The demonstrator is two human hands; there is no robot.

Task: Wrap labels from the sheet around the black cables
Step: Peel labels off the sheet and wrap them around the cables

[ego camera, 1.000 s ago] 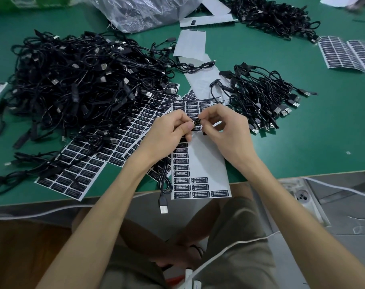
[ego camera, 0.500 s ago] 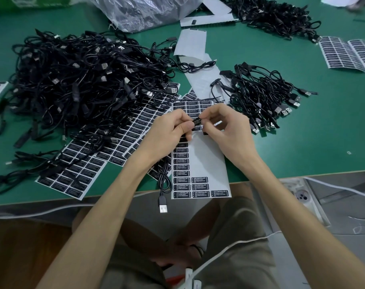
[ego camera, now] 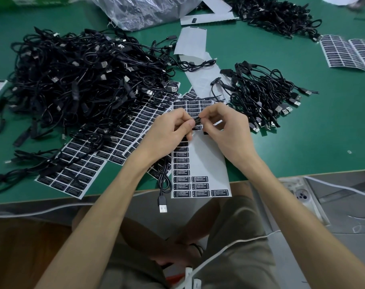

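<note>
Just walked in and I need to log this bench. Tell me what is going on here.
A person seated at the green table is labelling cables. The left hand grips a black cable, whose USB plug hangs past the table edge. The right hand pinches a label onto it, above a partly used label sheet. A big cable pile lies to the left, a smaller pile to the right.
</note>
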